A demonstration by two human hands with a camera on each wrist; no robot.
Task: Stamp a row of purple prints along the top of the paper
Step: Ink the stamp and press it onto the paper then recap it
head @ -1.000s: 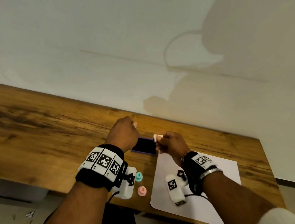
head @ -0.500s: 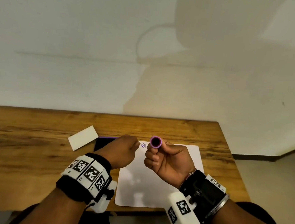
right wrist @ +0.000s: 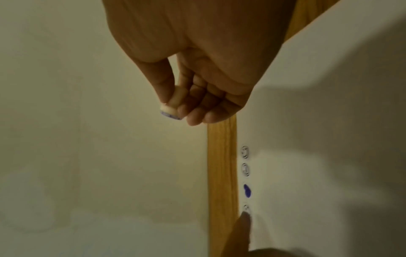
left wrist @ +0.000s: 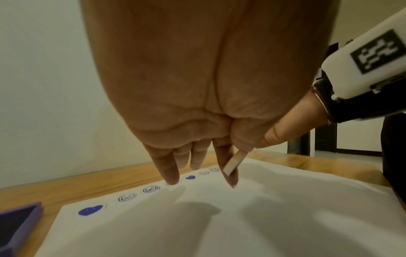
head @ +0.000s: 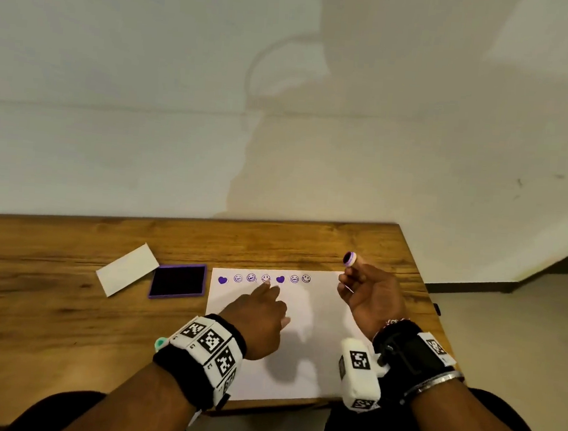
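Observation:
White paper (head: 316, 306) lies on the wooden table (head: 47, 315) with a row of purple prints (head: 265, 278), hearts and smiley faces, along its top edge. My left hand (head: 271, 299) rests on the paper, its straight index fingertip (left wrist: 172, 180) touching the fourth print. In the left wrist view its thumb and another finger pinch a small pale cap (left wrist: 234, 163). My right hand (head: 351, 275) is raised over the paper's top right corner and pinches a small round stamp (head: 350, 258), purple face up and away from the paper. The right wrist view shows the stamp (right wrist: 171, 109) between thumb and fingers.
An open purple ink pad (head: 178, 281) sits just left of the paper, with a white lid or card (head: 127, 273) further left. A teal stamp (head: 161, 342) peeks out beside my left wristband. The table's right edge (head: 417, 270) is close to my right hand.
The paper now carries a row of several prints where one showed before. My left hand has moved onto the paper and points at the row. My right hand with the stamp has shifted right.

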